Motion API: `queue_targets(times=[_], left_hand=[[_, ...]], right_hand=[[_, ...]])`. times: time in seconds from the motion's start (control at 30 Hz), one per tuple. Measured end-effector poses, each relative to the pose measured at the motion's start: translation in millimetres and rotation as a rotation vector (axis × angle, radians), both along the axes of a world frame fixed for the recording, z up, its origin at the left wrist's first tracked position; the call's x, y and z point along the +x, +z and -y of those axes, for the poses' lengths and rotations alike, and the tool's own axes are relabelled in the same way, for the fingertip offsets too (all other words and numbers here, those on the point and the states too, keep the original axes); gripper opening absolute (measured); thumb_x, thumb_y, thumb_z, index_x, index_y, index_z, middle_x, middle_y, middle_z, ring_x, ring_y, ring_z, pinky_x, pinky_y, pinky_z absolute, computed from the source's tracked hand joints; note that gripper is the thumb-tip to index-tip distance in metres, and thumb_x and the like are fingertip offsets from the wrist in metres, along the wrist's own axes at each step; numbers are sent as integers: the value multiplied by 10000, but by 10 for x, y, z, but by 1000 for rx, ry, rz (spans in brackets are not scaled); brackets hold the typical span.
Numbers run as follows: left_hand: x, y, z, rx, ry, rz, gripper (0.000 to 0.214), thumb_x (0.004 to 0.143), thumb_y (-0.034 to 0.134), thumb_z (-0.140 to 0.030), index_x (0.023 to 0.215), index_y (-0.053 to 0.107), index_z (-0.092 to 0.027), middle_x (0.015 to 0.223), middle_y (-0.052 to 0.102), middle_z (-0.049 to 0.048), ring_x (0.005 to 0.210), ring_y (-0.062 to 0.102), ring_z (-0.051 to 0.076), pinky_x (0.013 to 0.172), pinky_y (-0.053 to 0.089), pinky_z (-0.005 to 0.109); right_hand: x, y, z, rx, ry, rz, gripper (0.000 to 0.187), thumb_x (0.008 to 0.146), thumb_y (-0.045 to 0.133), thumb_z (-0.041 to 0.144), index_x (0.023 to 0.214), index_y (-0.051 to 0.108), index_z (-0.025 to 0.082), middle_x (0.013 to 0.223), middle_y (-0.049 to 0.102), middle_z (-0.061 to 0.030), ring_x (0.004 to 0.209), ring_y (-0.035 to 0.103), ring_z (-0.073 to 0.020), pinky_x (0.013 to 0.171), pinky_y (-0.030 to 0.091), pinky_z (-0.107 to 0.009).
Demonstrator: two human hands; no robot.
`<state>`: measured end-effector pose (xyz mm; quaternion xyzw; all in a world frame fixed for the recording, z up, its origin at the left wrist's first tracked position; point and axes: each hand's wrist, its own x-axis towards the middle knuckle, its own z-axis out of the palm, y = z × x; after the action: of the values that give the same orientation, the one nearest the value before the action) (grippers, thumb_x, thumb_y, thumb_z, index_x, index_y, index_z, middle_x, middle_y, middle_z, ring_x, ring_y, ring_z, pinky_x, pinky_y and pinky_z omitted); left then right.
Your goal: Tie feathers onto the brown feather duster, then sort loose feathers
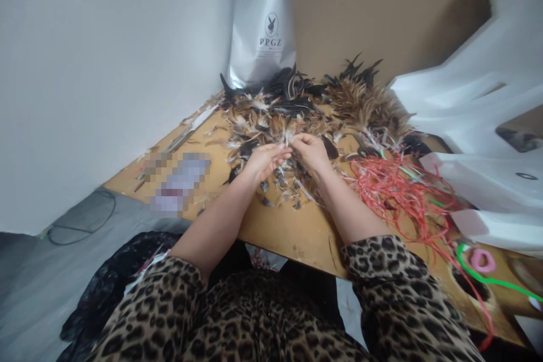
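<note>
A big heap of brown, black and white feathers [292, 107] covers the far part of a wooden table [297, 232]. My left hand [265, 159] and my right hand [311, 153] meet at the near edge of the heap, fingertips almost touching. Both pinch small pale feathers [289, 140] between closed fingers. Loose feather bits [288, 192] lie on the wood under my wrists. Leopard-print sleeves cover my upper arms.
A tangle of red plastic strings [394, 186] lies right of my right arm, with green cord [487, 277] and a pink ring [482, 260] nearer the table's right end. A silver bag [261, 28] stands at the back. White plastic bags [479, 124] fill the right side; a white wall is left.
</note>
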<state>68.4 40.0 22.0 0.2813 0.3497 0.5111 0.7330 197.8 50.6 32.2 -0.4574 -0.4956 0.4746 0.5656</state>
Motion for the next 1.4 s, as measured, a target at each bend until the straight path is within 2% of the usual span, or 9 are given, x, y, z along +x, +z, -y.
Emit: queue_targets(times=[0.23,0.43,0.67,0.77,0.87,0.97,1.1,1.4], left_hand=[[18,-8,-7,23,-22,12,63,789,590,-83,748,636,-71,654,672,63,525,609,55,455,419,109],[16,-8,4,36,-17,11,72,791,589,-79,739,635,-63,639,662,56,520,605,50,453,416,109],[3,-41,-2,68,-3,-45,74,750,656,-133,728,631,-67,664,674,67,525,595,50,480,419,131],[-13,-7,-4,92,38,-99,86,768,635,-149,735,630,-70,710,694,92,552,609,66,490,417,146],[-49,52,-11,106,138,-121,87,780,623,-161,749,626,-80,734,701,91,561,612,68,489,408,147],[-83,99,-18,102,212,-114,90,785,619,-167,752,621,-84,751,703,84,559,609,59,490,403,140],[-96,116,-19,86,253,-108,105,794,613,-181,754,617,-85,768,703,85,575,616,59,492,403,135],[-131,62,-54,133,293,-71,102,788,622,-197,807,626,-96,817,707,80,618,630,61,528,419,139]], right_hand=[[-44,-59,21,47,-70,28,238,594,704,373,669,619,163,610,584,23,548,482,-86,565,408,-233],[-71,-94,22,80,-78,76,213,624,666,366,694,607,174,638,593,23,578,510,-91,602,430,-233],[-70,-28,57,-4,-15,83,280,595,681,416,697,587,173,611,565,33,540,474,-77,551,402,-215],[-21,20,39,-35,6,86,303,599,680,436,714,605,166,565,536,43,493,422,-66,505,359,-210],[91,34,-24,-7,-40,109,273,602,683,401,713,628,158,518,507,54,470,388,-61,500,340,-211],[240,-1,-111,64,-74,238,227,607,674,356,693,643,149,589,582,26,530,458,-77,569,387,-227],[351,-78,-176,124,-36,508,204,647,627,337,703,667,144,675,651,-13,606,530,-113,639,420,-250],[159,-70,-44,159,12,927,167,700,574,297,695,690,178,686,665,-17,637,560,-138,621,396,-242]])
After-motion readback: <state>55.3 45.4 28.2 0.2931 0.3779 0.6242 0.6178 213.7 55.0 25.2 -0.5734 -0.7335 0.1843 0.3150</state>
